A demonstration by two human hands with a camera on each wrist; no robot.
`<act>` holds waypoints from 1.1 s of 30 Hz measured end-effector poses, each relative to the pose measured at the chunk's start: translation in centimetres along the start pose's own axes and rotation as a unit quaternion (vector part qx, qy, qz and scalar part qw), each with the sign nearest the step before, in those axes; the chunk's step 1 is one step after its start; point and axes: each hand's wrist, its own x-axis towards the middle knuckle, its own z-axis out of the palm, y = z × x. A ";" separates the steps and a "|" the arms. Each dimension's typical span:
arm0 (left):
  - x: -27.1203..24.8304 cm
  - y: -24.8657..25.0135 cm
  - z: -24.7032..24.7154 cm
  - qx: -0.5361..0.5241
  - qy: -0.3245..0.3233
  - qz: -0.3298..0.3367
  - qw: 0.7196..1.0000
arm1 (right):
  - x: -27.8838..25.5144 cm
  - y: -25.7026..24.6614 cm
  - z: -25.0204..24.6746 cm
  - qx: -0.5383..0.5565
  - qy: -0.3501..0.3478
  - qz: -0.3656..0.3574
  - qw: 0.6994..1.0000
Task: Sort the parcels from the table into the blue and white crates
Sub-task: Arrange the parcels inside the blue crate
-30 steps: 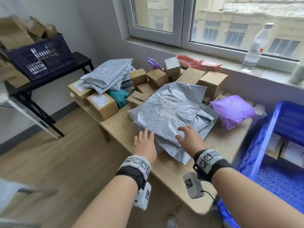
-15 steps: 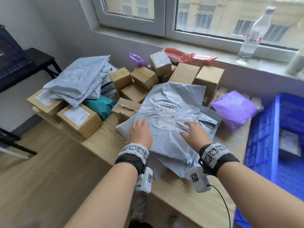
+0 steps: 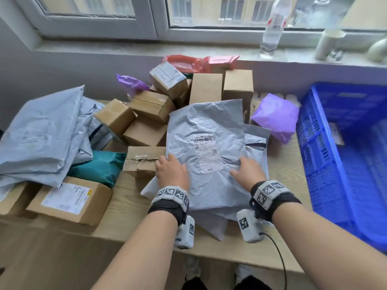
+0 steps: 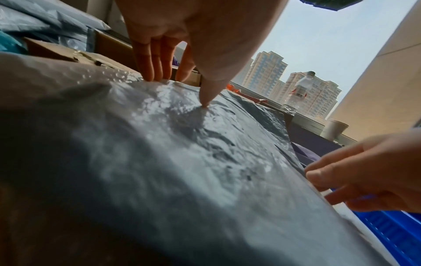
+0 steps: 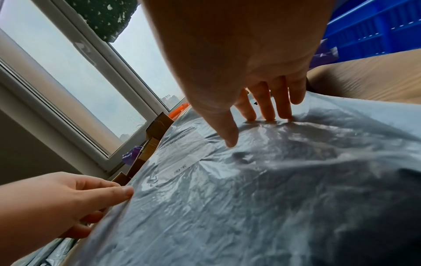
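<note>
A large grey poly mailer (image 3: 207, 126) with a white label lies on the wooden table (image 3: 291, 181), on top of another grey mailer. My left hand (image 3: 171, 171) holds its left edge: in the left wrist view the thumb (image 4: 205, 100) presses on top and the fingers (image 4: 150, 68) curl over the edge. My right hand (image 3: 248, 172) takes the right edge, its fingertips (image 5: 268, 111) digging into the plastic with the thumb above. The blue crate (image 3: 314, 147) stands just right of the table. No white crate is in view.
Several brown cardboard boxes (image 3: 150, 105) crowd the table behind and left of the mailer. A teal bag (image 3: 98, 166), a stack of grey mailers (image 3: 41, 130) and a purple bag (image 3: 276, 116) also lie there. A water bottle (image 3: 272, 24) stands on the windowsill.
Both hands have slid forward from the mailer's near end to its left and right edges. My view has come closer and now looks more steeply down.
</note>
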 end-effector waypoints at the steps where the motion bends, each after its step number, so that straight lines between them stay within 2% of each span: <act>1: 0.3 0.0 -0.1 -0.007 0.002 -0.002 1.000 | 0.0 -0.1 0.1 0.007 -0.002 0.006 1.000; 8: 1.7 0.5 -0.6 -0.074 0.007 -0.030 0.997 | 0.6 0.0 -0.1 0.062 0.002 0.008 0.998; 15: 1.1 2.0 -0.5 -0.058 0.021 -0.002 0.998 | 1.4 0.1 -0.3 0.106 -0.002 0.021 0.994; 24: 0.2 0.7 0.4 -0.131 -0.020 -0.072 0.989 | 1.6 0.4 0.5 0.151 0.002 0.036 0.988; 26: 0.0 0.6 0.3 -0.150 -0.001 -0.075 0.986 | 1.3 0.5 0.1 0.166 0.015 0.032 0.985; 29: -0.7 0.9 -0.1 -0.182 0.067 -0.077 0.978 | 0.6 0.5 -0.8 0.167 0.041 0.015 0.985; 33: -1.5 0.9 -0.2 -0.214 0.058 -0.103 0.970 | -0.5 0.7 -1.8 0.192 0.080 -0.002 0.978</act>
